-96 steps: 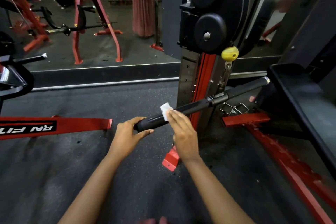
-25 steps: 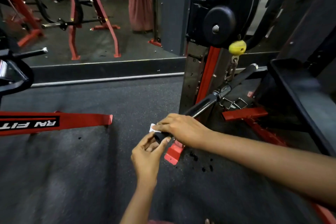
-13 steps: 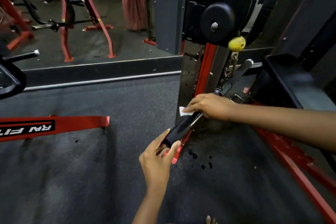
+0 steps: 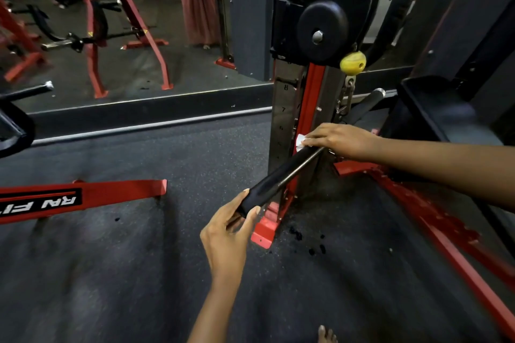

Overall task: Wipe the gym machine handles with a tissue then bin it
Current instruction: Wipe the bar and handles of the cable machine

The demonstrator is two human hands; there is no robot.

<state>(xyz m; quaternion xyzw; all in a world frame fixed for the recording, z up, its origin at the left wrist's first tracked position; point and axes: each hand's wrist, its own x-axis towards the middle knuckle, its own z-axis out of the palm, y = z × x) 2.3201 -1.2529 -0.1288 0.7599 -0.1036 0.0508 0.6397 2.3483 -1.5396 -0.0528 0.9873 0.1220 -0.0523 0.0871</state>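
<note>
Centre of the frame, at the foot of the machine post (image 4: 287, 120): the long black handle (image 4: 274, 178) runs slantwise from lower left up to the right, its far end poking out beside the chain (image 4: 347, 97) that hangs under the yellow ball (image 4: 352, 62). Our left hand (image 4: 228, 237) grips the near end, thumb on one side and fingers curled round the other. We judge this is to steady a handle that hangs from a chain and would otherwise swing away from the cloth. Our right hand (image 4: 340, 139) lies palm down across the handle higher up, fingers closed over the white tissue (image 4: 300, 140) and pressing it to the bar. Only a corner of the tissue shows past the fingertips, right against the post. The reach from the right edge of the frame suits a stroke along the bar's length. The far stretch of grip beyond the right hand looks not yet covered, so we put the job about midway through the wiping. No bin shows anywhere on the dark rubber floor (image 4: 139, 259) or in the mirror (image 4: 111, 36) at upper left, so binning will mean turning away. Risk noted: the thin tissue could snag or tear where the bar meets the chain hardware.
</note>
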